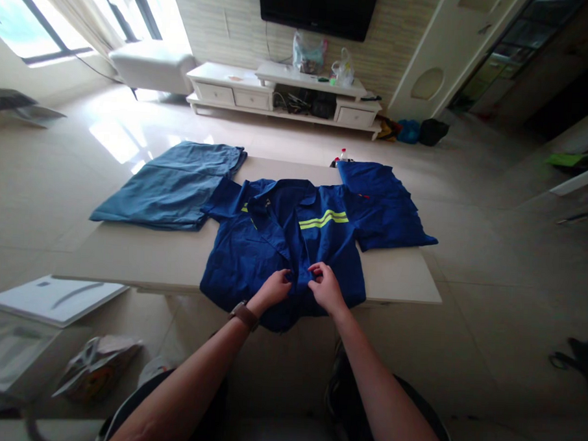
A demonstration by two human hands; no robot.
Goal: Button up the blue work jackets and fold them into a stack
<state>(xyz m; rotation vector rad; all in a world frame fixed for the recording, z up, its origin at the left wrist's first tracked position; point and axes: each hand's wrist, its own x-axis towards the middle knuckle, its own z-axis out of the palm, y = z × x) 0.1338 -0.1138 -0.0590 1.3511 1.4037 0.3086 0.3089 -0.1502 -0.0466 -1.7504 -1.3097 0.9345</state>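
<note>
A dark blue work shirt [253, 261] with yellow-green reflective stripes lies spread on the white table, collar toward the far side. Its front is undone, and the hem hangs over the near edge. My left hand [274, 289], with a watch on the wrist, is closed on the left front edge of the shirt near the hem. Across the opening, my right hand [326, 288] pinches the other front edge, thumb and forefinger curled together. A small gap separates the two hands. The exact bits of cloth between the fingertips are partly hidden.
Greyish-blue folded cloth [169, 186] lies on the left of the white table [403, 284]; a darker blue folded garment [382, 205] lies on the right. A bottle [343, 154] shows behind the far edge. A white box [57, 299] and a plastic bag [97, 368] sit at lower left.
</note>
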